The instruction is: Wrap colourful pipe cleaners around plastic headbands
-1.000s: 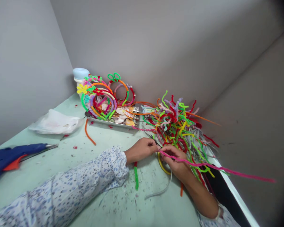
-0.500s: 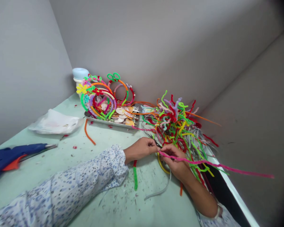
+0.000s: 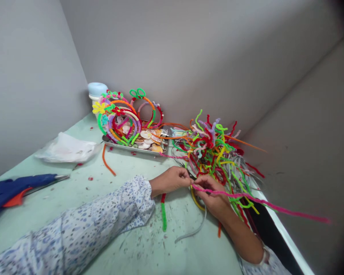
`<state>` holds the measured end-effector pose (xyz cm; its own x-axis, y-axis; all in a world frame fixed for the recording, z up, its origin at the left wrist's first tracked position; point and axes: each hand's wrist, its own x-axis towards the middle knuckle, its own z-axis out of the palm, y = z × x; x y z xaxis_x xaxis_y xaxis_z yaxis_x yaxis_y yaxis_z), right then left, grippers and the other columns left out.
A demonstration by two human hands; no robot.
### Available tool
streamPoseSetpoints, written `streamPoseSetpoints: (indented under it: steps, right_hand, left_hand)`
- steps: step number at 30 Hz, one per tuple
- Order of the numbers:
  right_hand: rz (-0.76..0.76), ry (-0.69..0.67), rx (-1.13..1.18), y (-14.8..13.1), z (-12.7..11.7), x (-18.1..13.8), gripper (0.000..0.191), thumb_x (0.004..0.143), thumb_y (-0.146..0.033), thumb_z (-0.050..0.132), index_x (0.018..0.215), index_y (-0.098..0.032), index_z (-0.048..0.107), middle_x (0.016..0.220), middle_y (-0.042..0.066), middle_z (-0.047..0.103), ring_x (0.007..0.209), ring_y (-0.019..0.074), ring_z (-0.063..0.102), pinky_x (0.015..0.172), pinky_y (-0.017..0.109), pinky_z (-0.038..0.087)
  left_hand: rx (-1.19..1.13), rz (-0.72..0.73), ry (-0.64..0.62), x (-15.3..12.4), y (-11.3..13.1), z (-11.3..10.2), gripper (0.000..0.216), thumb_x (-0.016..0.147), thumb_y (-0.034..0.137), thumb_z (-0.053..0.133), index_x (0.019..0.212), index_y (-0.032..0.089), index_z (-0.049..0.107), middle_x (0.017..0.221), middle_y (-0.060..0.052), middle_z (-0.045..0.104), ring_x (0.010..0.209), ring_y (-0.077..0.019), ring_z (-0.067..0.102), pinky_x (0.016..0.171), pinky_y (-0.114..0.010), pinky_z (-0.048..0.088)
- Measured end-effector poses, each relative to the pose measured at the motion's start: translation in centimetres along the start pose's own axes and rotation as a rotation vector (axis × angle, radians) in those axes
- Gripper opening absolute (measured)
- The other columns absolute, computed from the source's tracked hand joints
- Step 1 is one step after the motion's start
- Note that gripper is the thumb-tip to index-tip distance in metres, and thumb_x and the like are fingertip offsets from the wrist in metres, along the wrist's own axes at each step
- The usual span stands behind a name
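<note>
My left hand [image 3: 172, 180] and my right hand [image 3: 212, 194] meet over the pale green table [image 3: 74, 191], both pinched on the near end of a long pink pipe cleaner [image 3: 263, 203] that sticks out to the right past the table edge. A yellow headband [image 3: 195, 200] lies partly under my right hand. Just behind the hands sits a tangled heap of coloured pipe cleaners [image 3: 215, 152]. A green and red pipe cleaner [image 3: 163, 213] lies below my left wrist, and a grey strip [image 3: 193, 229] curves beside it.
A metal tray [image 3: 137, 148] holds decorated headbands [image 3: 120, 116] and shell-like pieces. A white jar [image 3: 96, 91] stands behind it. A blue glue gun [image 3: 14, 189] lies at far left, near a plastic bag [image 3: 67, 148]. An orange pipe cleaner [image 3: 107, 162] lies loose. Grey walls enclose the corner.
The free end of the pink pipe cleaner has wavered slightly; both hands stay pinched at the same spot.
</note>
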<state>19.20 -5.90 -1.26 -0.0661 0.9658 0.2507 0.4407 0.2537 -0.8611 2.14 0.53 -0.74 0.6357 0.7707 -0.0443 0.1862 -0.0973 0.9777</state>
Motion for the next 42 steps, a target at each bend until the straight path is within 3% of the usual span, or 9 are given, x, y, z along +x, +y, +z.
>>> streamPoseSetpoints:
  steps: [6, 10, 15, 29, 37, 42]
  right_hand:
    - [-0.021, 0.016, 0.024, 0.4, 0.0, 0.0, 0.007, 0.076, -0.024, 0.061, 0.080, -0.020, 0.057, 0.072, -0.001, 0.057, 0.061, 0.0121, 0.053, 0.054, 0.022, 0.042]
    - [0.035, 0.009, -0.018, 0.0, -0.1, 0.1, 0.009, 0.078, -0.027, 0.061, 0.080, -0.020, 0.058, 0.071, -0.001, 0.058, 0.060, 0.0125, 0.054, 0.056, 0.023, 0.043]
    - [0.105, 0.017, 0.120, 0.4, 0.2, 0.0, 0.016, 0.078, -0.033, 0.062, 0.081, -0.020, 0.056, 0.065, -0.002, 0.055, 0.056, 0.0122, 0.053, 0.052, 0.023, 0.042]
    - [0.075, 0.045, 0.120, 0.6, 0.3, -0.1, 0.012, 0.078, -0.030, 0.061, 0.080, -0.020, 0.057, 0.067, -0.001, 0.057, 0.060, 0.0133, 0.053, 0.055, 0.023, 0.043]
    - [0.103, 0.025, 0.133, 0.3, 0.2, 0.2, 0.012, 0.079, -0.031, 0.060, 0.080, -0.020, 0.056, 0.066, -0.001, 0.057, 0.060, 0.0131, 0.052, 0.056, 0.023, 0.043]
    - [0.146, 0.032, 0.142, 0.0, 0.2, 0.3, 0.013, 0.078, -0.032, 0.060, 0.080, -0.019, 0.055, 0.064, -0.002, 0.056, 0.058, 0.0126, 0.052, 0.053, 0.022, 0.042]
  left_hand:
    - [-0.003, 0.025, 0.048, -0.3, 0.1, 0.1, 0.031, 0.072, 0.044, 0.057, 0.066, 0.013, 0.054, 0.058, 0.004, 0.042, 0.055, -0.0074, 0.034, 0.050, -0.020, 0.026]
    - [-0.021, 0.002, 0.015, -0.3, 0.2, 0.0, 0.029, 0.072, 0.041, 0.058, 0.068, 0.013, 0.054, 0.058, 0.004, 0.043, 0.055, -0.0069, 0.034, 0.050, -0.020, 0.027]
    - [-0.036, -0.007, 0.009, 0.0, -0.1, -0.1, 0.022, 0.072, 0.035, 0.057, 0.068, 0.013, 0.055, 0.059, 0.005, 0.046, 0.055, -0.0065, 0.036, 0.051, -0.019, 0.028]
    - [0.084, 0.050, 0.030, -0.1, -0.3, 0.1, 0.021, 0.074, 0.034, 0.055, 0.072, 0.013, 0.056, 0.063, 0.004, 0.051, 0.059, -0.0081, 0.042, 0.056, -0.019, 0.034]
    - [0.436, 0.229, 0.085, -1.0, 0.3, 0.0, 0.019, 0.082, 0.033, 0.049, 0.082, 0.016, 0.059, 0.073, 0.001, 0.059, 0.067, -0.0111, 0.050, 0.060, -0.020, 0.036]
    - [0.522, 0.270, 0.108, -1.1, 0.2, 0.2, 0.019, 0.086, 0.031, 0.046, 0.086, 0.017, 0.059, 0.082, -0.002, 0.063, 0.074, -0.0129, 0.055, 0.067, -0.022, 0.039]
